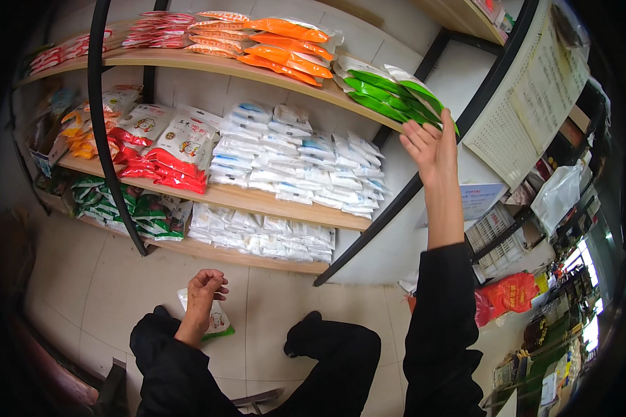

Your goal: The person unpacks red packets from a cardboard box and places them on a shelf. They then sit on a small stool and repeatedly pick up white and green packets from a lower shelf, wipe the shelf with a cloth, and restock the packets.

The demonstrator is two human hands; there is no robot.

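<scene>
My right hand [429, 148] is raised at the right end of the top visible shelf, palm and fingers extended. It touches the near edge of a stack of green-and-white plastic packets [383, 91]; the uppermost packet tilts up towards the fingers, and I see no grip around it. My left hand [204, 292] hangs low over the floor with loosely bent fingers and nothing visible in it. Below and partly hidden by this hand, a white packet with a green lower edge [218, 320] appears to lie on the tiles by my foot.
Orange packets [289, 47] share the upper wooden shelf [203, 61]. Beneath are red-and-white packets [182, 146] and stacked white packets [302, 161]. Black metal posts [107, 135] frame the rack. To the right stand a pegboard [521, 120] and a red bag [511, 294].
</scene>
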